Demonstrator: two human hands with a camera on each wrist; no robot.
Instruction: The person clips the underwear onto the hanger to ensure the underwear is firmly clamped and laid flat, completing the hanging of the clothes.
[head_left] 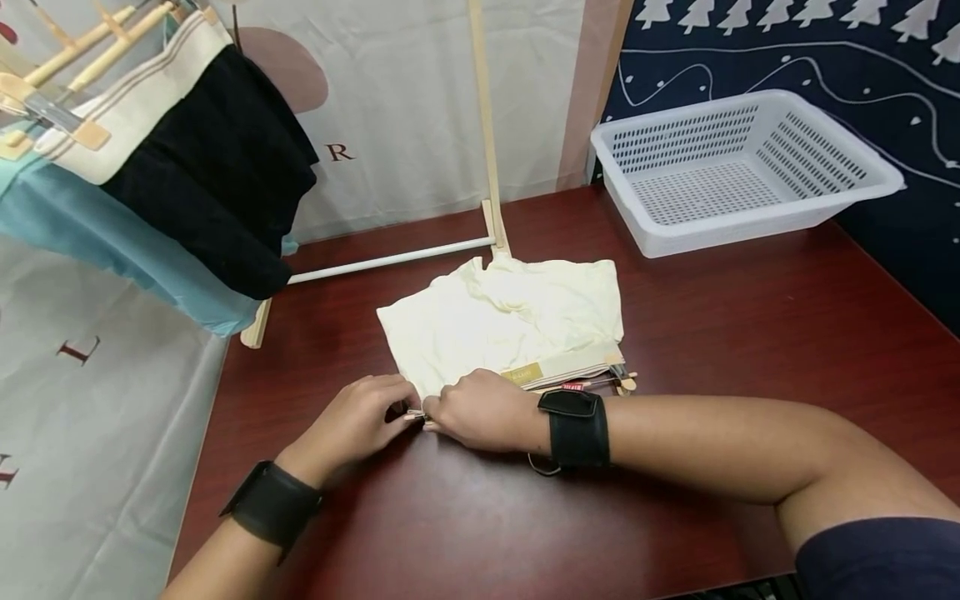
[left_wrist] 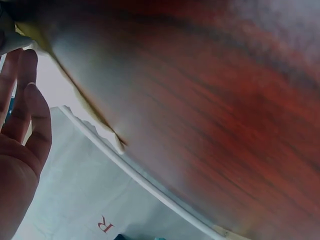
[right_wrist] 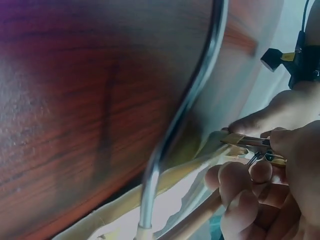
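A cream garment [head_left: 510, 321] lies folded on the dark red table [head_left: 720, 333], clipped to a wooden hanger [head_left: 577, 375] along its near edge. My left hand [head_left: 360, 421] and right hand [head_left: 476, 410] meet at the garment's front left corner. Both pinch a small wooden clip [head_left: 415, 414] there. In the right wrist view the clip [right_wrist: 250, 142] with its metal spring sits between my right fingers [right_wrist: 235, 182], and a left fingertip [right_wrist: 255, 120] touches its end. The hanger's metal hook [right_wrist: 197, 95] curves over the table. My left hand [left_wrist: 20, 135] shows at the left wrist view's edge.
A white perforated basket [head_left: 742, 167] stands at the back right. A wooden drying rack [head_left: 487, 125] rises behind the garment, with a white rod [head_left: 390, 260] at its base. Black [head_left: 225, 167] and teal [head_left: 97, 233] clothes hang at the left.
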